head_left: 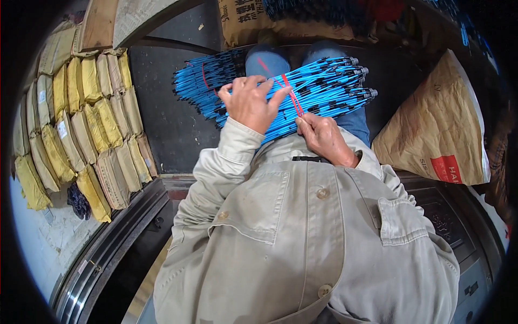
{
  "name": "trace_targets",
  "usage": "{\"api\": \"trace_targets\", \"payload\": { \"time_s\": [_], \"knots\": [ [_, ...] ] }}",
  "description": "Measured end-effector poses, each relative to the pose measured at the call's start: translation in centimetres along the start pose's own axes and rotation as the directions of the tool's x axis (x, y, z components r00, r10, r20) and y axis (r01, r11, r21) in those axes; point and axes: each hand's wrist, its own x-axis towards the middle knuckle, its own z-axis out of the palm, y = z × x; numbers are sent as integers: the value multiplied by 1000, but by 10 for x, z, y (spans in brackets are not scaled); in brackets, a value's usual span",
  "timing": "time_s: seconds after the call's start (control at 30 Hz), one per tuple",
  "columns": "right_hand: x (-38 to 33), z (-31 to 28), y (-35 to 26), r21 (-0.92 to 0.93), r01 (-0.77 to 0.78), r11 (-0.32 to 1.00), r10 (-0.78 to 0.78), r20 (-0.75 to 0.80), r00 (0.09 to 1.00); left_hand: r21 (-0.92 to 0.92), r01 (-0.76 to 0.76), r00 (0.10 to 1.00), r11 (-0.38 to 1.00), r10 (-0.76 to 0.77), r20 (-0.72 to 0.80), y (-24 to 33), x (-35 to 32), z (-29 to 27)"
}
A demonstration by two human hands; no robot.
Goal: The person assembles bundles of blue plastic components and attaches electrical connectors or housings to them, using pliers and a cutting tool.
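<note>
A bundle of thin blue cables (pixel 324 89) with black sleeves and grey-black tips lies across my lap. Red string (pixel 293 96) crosses it, and one blurred loose end sticks up near its far side. My left hand (pixel 251 103) is over the bundle's left part, fingers bent and apart, its thumb reaching to the string. At the near side, my right hand (pixel 326 139) is closed, pinching the red string between thumb and forefinger. Just left lies another pile of blue cables (pixel 202 81) with a red tie around part of it.
Yellow and tan packages (pixel 83 127) are stacked at the left. To the right stands a large brown paper sack (pixel 437 124). Another brown sack (pixel 243 24) and more blue cables (pixel 307 8) are beyond my knees. A wooden board edge (pixel 100 24) juts in at upper left.
</note>
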Motion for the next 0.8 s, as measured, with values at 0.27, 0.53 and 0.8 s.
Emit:
{"api": "trace_targets", "payload": {
  "time_s": [0.27, 0.53, 0.8],
  "knots": [
    [-1, 3, 7, 10, 49, 999, -48, -28, 998, -91, 10, 1000, 996, -8, 16, 10, -10, 18],
    [1, 2, 8, -3, 78, 997, -78, -9, 997, -413, -93, 996, 906, 80, -50, 8, -1, 20],
    [1, 0, 7, 34, 79, 996, -78, -18, 997, -684, -227, 907, 693, 406, 110, -18, 20, 22]
  ]
}}
